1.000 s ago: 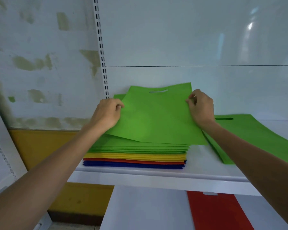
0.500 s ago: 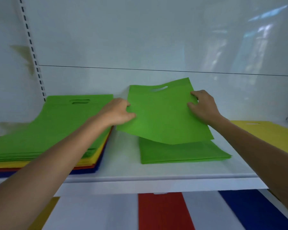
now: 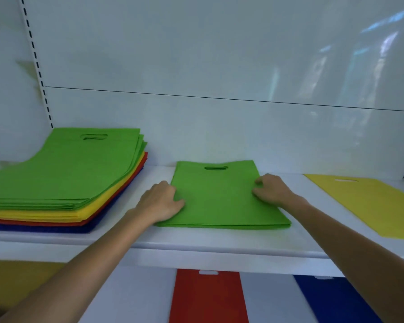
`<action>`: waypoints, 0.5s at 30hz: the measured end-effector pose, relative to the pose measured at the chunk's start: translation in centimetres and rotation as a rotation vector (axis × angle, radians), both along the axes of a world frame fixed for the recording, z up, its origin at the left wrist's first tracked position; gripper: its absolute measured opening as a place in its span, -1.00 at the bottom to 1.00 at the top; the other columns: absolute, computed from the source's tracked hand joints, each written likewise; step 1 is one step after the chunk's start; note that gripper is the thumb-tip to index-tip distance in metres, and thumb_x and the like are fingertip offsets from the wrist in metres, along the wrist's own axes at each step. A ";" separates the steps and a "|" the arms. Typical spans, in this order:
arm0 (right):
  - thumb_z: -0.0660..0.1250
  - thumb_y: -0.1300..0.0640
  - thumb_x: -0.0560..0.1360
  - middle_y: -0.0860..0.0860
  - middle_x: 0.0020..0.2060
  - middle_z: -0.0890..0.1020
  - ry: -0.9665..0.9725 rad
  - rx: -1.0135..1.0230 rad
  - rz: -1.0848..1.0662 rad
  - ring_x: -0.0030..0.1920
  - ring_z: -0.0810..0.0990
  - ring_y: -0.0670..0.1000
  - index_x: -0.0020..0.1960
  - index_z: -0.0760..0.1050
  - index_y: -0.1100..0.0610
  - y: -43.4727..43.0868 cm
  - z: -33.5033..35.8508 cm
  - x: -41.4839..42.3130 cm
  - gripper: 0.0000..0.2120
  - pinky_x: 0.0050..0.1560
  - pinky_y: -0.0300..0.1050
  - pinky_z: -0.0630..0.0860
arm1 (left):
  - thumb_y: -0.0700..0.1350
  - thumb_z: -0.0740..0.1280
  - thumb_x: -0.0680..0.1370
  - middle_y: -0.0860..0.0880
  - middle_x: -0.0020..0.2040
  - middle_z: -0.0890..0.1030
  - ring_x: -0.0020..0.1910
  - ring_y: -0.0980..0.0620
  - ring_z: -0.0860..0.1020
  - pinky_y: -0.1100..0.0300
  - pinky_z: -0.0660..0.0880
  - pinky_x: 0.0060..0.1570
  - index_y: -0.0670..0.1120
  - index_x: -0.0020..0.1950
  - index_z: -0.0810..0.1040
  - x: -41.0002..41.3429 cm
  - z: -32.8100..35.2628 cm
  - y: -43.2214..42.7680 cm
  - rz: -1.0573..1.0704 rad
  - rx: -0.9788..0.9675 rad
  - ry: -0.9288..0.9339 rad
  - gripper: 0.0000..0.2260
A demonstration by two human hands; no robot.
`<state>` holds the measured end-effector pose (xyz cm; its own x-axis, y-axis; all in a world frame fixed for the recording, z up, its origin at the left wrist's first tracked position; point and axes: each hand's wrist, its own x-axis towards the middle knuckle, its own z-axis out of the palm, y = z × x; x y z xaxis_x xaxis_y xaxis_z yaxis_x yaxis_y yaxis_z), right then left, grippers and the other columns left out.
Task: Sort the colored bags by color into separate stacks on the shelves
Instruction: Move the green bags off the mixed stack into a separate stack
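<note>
Centrally in the head view, the top green bag (image 3: 219, 197) lies flat on a thin green stack (image 3: 222, 226) on the white shelf (image 3: 219, 243). The left hand (image 3: 161, 201) grasps its left edge, and the right hand (image 3: 271, 190) pinches its right edge. A mixed-colour pile (image 3: 63, 183) sits at the left of the frame, and a yellow bag (image 3: 371, 201) at the right.

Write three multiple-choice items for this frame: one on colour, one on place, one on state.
1. Bottom layer of the mixed pile: A. red; B. dark blue; C. green.
2. The yellow bag lies: A. on the floor; B. atop the mixed pile; C. on the upper shelf, right of the green stack.
3. The green stack's top bag is: A. flat; B. held in the air; C. folded in half.
Answers: B, dark blue shows under the red; C, it lies past the right hand; A, left hand and right hand sit at its level edges.
</note>
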<state>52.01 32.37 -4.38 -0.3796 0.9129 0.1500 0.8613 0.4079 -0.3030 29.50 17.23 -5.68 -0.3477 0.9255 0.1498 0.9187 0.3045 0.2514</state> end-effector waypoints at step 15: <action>0.16 0.08 0.56 0.11 0.28 0.49 0.001 -0.026 -0.010 0.29 0.41 0.13 0.29 0.47 0.09 0.3 -0.7 -0.2 -0.67 0.25 -0.05 0.38 | 0.00 0.27 0.50 -0.08 -0.04 0.55 -0.06 -0.04 0.50 0.11 0.46 -0.01 -0.09 -0.06 0.51 -0.2 0.2 0.4 0.009 0.047 -0.063 -0.83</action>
